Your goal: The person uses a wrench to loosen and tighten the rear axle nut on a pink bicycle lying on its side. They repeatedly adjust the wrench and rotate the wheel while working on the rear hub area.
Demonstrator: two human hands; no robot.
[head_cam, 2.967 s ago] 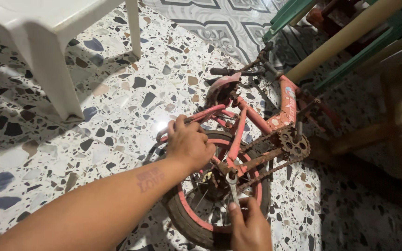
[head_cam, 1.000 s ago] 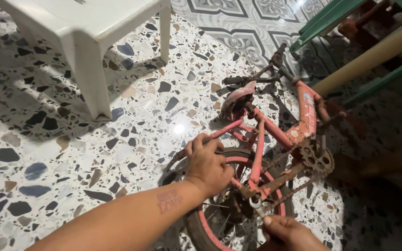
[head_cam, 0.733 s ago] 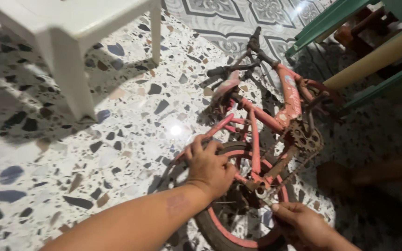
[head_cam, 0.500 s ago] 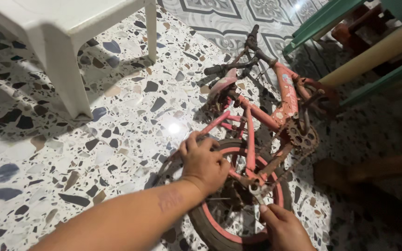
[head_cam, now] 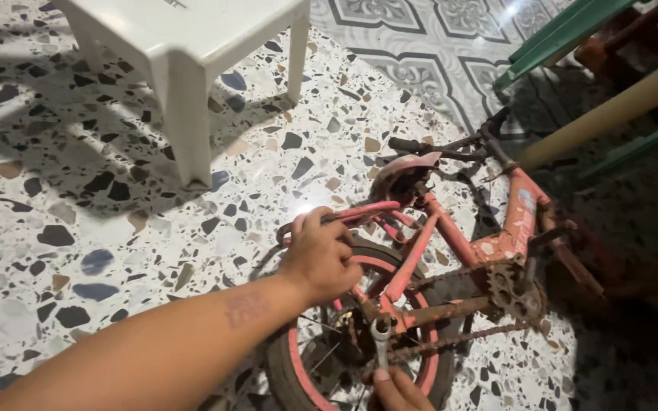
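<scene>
The bicycle [head_cam: 451, 251] lay on its side on the floor [head_cam: 78, 221], rear wheel [head_cam: 359, 335] nearest the camera, handlebar [head_cam: 436, 148] farthest. The stool [head_cam: 184, 46] stood behind and left of it. The chainring [head_cam: 508, 289] lay right of the wheel.

head cam | looks steeply down | close above bicycle [head_cam: 451, 259]

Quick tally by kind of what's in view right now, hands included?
Hands: 2, left hand on the pink bicycle's frame, right hand holding the wrench
Bicycles: 1
Wrenches: 1
White plastic stools: 1
Total: 5
</scene>
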